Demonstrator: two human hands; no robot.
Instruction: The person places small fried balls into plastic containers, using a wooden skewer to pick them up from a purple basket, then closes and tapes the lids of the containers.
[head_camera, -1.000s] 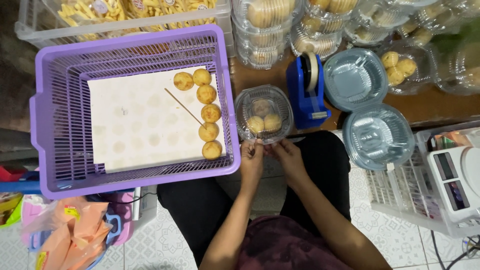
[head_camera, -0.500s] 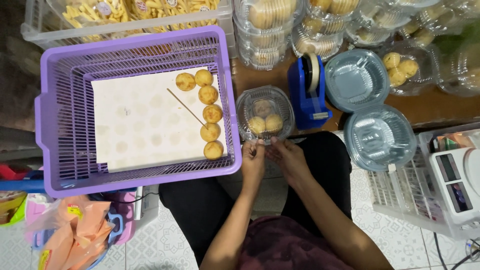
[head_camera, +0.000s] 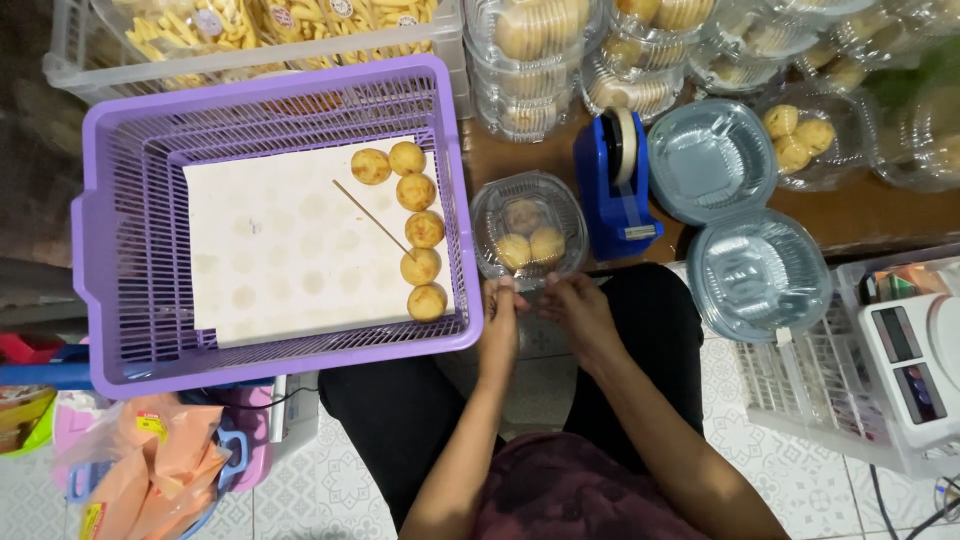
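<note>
The person's left hand (head_camera: 500, 318) and right hand (head_camera: 580, 312) meet at the near edge of a small clear plastic container (head_camera: 528, 228), fingertips pinched against its front rim; both hands are closed on that rim, though whether a strip of tape lies between the fingers is too fine to tell. The container is shut, with three round golden pastries inside, and it sits at the edge of the wooden table (head_camera: 860, 215) just above the person's lap.

Just right of the container stands a blue tape dispenser (head_camera: 615, 185), near the right hand but not touching it. Further right lies an open, empty clear clamshell (head_camera: 735, 215), its two round halves spread one above the other.

To the left of the hands sits a purple plastic basket (head_camera: 130, 250), its corner just beside the left hand. A sheet of white paper (head_camera: 270, 250) lines its bottom, and six round pastries (head_camera: 420, 230) lie along the paper's right side in a curved row, with a thin wooden skewer (head_camera: 372, 218) lying slantwise next to them.

Along the far side of the table are stacked clear containers filled with pastries (head_camera: 530, 50). At the right edge a white kitchen scale (head_camera: 915, 365) rests on a white wire rack. At the lower left, orange snack bags (head_camera: 140, 460) lie on the tiled floor
</note>
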